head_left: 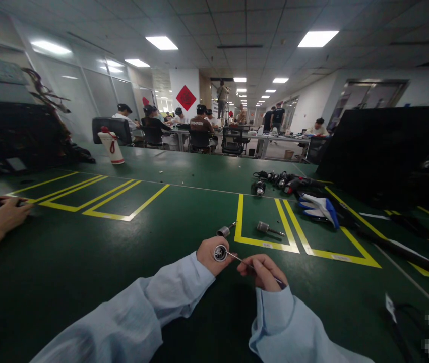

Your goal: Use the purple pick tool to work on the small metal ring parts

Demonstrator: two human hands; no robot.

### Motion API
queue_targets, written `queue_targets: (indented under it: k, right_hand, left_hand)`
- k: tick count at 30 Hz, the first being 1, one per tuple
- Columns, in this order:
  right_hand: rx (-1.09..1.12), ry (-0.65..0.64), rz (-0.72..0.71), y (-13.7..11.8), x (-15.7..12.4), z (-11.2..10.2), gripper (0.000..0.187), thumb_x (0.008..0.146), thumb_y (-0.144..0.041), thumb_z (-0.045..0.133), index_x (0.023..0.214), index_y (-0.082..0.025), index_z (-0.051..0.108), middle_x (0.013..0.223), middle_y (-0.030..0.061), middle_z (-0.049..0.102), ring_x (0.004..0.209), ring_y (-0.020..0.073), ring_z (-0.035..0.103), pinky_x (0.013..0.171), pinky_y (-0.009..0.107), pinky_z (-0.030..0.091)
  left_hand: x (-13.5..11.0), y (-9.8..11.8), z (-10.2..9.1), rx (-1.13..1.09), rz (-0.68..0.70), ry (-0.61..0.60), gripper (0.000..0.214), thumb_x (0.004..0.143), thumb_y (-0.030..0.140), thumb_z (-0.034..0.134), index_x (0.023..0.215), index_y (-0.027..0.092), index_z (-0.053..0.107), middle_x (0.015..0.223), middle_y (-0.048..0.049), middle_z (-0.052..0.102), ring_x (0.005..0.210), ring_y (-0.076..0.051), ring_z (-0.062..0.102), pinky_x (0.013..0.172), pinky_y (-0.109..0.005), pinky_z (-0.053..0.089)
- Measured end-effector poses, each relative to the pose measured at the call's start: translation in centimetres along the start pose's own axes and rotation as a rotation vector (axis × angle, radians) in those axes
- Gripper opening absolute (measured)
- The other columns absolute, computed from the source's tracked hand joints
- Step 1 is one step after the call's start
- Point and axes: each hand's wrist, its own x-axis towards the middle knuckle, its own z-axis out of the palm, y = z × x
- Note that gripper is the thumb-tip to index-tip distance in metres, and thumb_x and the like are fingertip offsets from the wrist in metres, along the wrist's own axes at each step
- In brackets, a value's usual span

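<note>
My left hand (208,253) is closed around a round metal cylinder (220,253), its open end facing me with fittings visible inside. My right hand (266,272) grips a thin screwdriver-like tool with a dark handle (280,283). The slim metal shaft (241,259) of that tool reaches to the cylinder's rim; whether its tip is inside is hard to make out. Just beyond my left hand lies a metal cup-shaped part with a shank (223,231). A similar shanked part (263,227) rests inside a yellow taped box on the green table (184,292).
Blue-and-white gloves (318,207), a metal-ended tool (259,188) and cabled tools (286,181) lie at the right. Black panels (384,156) rise behind them. Another person's hands (4,217) are at the left edge. A white bottle (111,146) stands far left.
</note>
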Motion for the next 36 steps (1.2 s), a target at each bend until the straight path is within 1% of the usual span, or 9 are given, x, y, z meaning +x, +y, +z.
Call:
queue_targets:
  k: [6,9,13,16,21,24,27,32,36]
  right_hand:
    - [-0.407,0.062,-0.422,0.0,0.0,0.7,0.014,0.077,-0.027,0.046,0.072,-0.020,0.057,0.076,0.0042,0.057,0.064,0.0152,0.054,0.056,0.027,0.043]
    - [-0.553,0.051,-0.487,0.6,0.3,0.8,0.007,0.067,-0.023,0.054,0.072,-0.021,0.050,0.076,0.0035,0.053,0.075,0.0186,0.052,0.063,0.031,0.042]
    - [-0.659,0.045,-0.541,0.9,0.7,0.7,0.018,0.058,-0.020,0.056,0.072,-0.021,0.044,0.075,0.0013,0.047,0.070,0.0175,0.049,0.063,0.031,0.041]
    - [-0.706,0.004,-0.567,0.8,0.9,0.7,0.021,0.054,-0.014,0.051,0.071,-0.021,0.041,0.075,0.0013,0.047,0.068,0.0170,0.048,0.059,0.029,0.041]
    - [-0.831,0.001,-0.667,0.3,1.6,-0.4,0.026,0.047,-0.008,0.043,0.069,-0.022,0.039,0.071,0.0008,0.044,0.067,0.0177,0.047,0.060,0.030,0.041]
    - [-0.933,0.115,-0.666,0.1,2.6,-1.7,0.025,0.049,-0.008,0.045,0.068,-0.022,0.038,0.070,0.0003,0.042,0.066,0.0185,0.047,0.060,0.031,0.041]
    - [-1.033,0.171,-0.573,0.3,3.8,-2.7,0.025,0.049,-0.008,0.049,0.067,-0.022,0.039,0.071,0.0009,0.043,0.067,0.0196,0.048,0.061,0.032,0.042]
    - [-1.233,0.141,-0.378,1.4,5.0,-3.1,0.024,0.048,-0.008,0.054,0.066,-0.021,0.045,0.074,0.0033,0.044,0.069,0.0222,0.050,0.063,0.034,0.044]
    - [-1.260,0.121,-0.361,2.1,5.1,-3.1,0.023,0.049,-0.006,0.055,0.067,-0.021,0.049,0.079,0.0049,0.046,0.072,0.0228,0.051,0.066,0.035,0.044]
  left_hand:
    - [-0.4,0.2,0.1,0.024,0.039,0.007,0.020,0.063,0.029,0.058,0.055,0.017,0.045,0.053,0.0020,0.049,0.052,-0.011,0.048,0.051,-0.022,0.039]
    - [-1.1,0.8,0.9,-0.019,0.077,-0.083,0.012,0.058,0.020,0.056,0.067,0.017,0.048,0.060,0.0013,0.054,0.057,-0.012,0.051,0.054,-0.023,0.041]
    - [-1.8,1.7,2.1,-0.113,0.064,-0.146,0.045,0.051,0.008,0.050,0.095,0.017,0.042,0.078,-0.0021,0.057,0.071,-0.016,0.055,0.062,-0.026,0.044]
    - [-2.0,2.1,2.4,-0.164,0.063,-0.147,0.051,0.049,0.006,0.049,0.098,0.018,0.040,0.078,-0.0027,0.056,0.070,-0.017,0.054,0.062,-0.028,0.044]
    - [-2.0,2.3,1.7,-0.093,0.176,0.053,0.052,0.053,0.006,0.044,0.103,0.018,0.042,0.101,-0.0082,0.052,0.096,-0.023,0.048,0.086,-0.039,0.038]
    - [-1.3,1.7,1.1,0.015,0.175,0.178,0.059,0.050,0.005,0.043,0.107,0.017,0.039,0.109,-0.0099,0.046,0.106,-0.026,0.041,0.092,-0.044,0.032]
    - [0.0,0.5,0.9,0.126,0.078,0.218,0.048,0.056,0.012,0.050,0.104,0.014,0.041,0.107,-0.0115,0.045,0.104,-0.025,0.042,0.090,-0.041,0.035]
    - [2.2,-0.7,1.7,0.371,-0.065,0.032,0.055,0.059,0.033,0.062,0.107,0.014,0.043,0.105,-0.0115,0.046,0.096,-0.027,0.046,0.083,-0.042,0.038]
    - [3.2,-0.5,2.1,0.563,-0.014,-0.117,0.025,0.073,0.022,0.049,0.096,0.014,0.052,0.091,-0.0103,0.052,0.085,-0.025,0.048,0.075,-0.039,0.040]
